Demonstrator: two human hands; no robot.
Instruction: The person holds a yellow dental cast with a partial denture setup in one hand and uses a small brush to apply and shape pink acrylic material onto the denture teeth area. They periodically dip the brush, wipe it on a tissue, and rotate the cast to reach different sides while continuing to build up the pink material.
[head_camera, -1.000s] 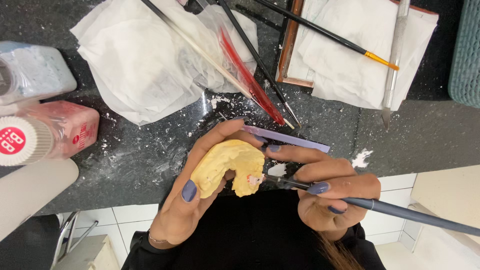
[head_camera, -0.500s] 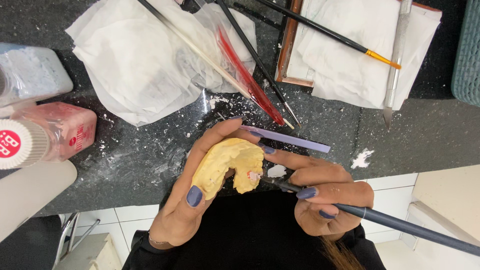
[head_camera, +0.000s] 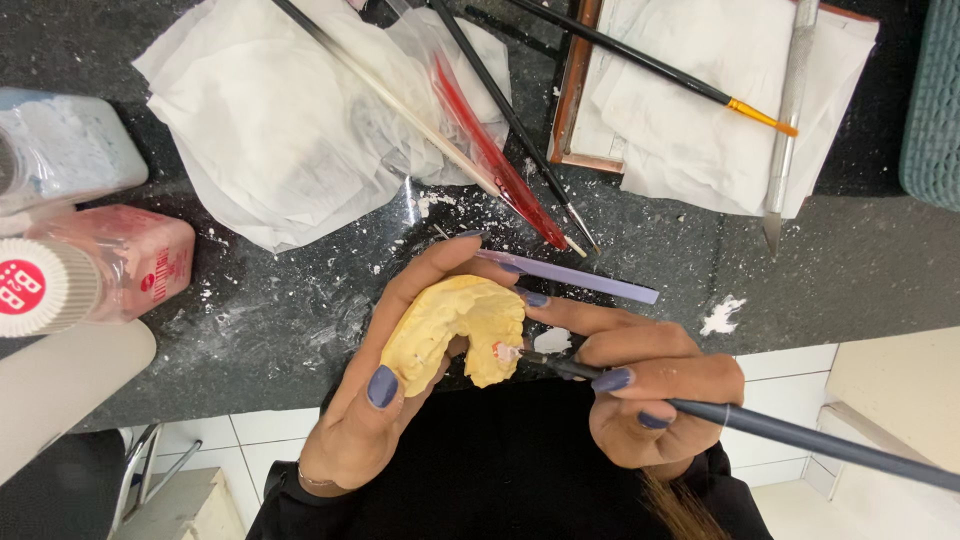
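My left hand (head_camera: 385, 385) cradles a yellow horseshoe-shaped plaster cast (head_camera: 452, 330) just above the counter's near edge, thumb on its left side. My right hand (head_camera: 650, 385) grips a long dark-handled brush (head_camera: 800, 435) like a pen. The brush's tip touches a small pinkish-white spot (head_camera: 503, 352) on the cast's right end. Behind my fingers a flat lilac strip (head_camera: 590, 280) lies on the counter.
On the dark speckled counter (head_camera: 270, 310) lie crumpled white tissues (head_camera: 290, 130), a red tool (head_camera: 495, 160) and thin brushes (head_camera: 520, 130). A wooden-framed tray (head_camera: 572, 110) holds tissue, an orange-tipped brush (head_camera: 700, 85) and a metal knife (head_camera: 785, 120). Bottles (head_camera: 100, 270) stand left. White crumbs are scattered.
My right hand and the brush have shifted slightly; the brush tip has come to rest on the cast's right end. My left hand has kept holding the cast in about the same place.
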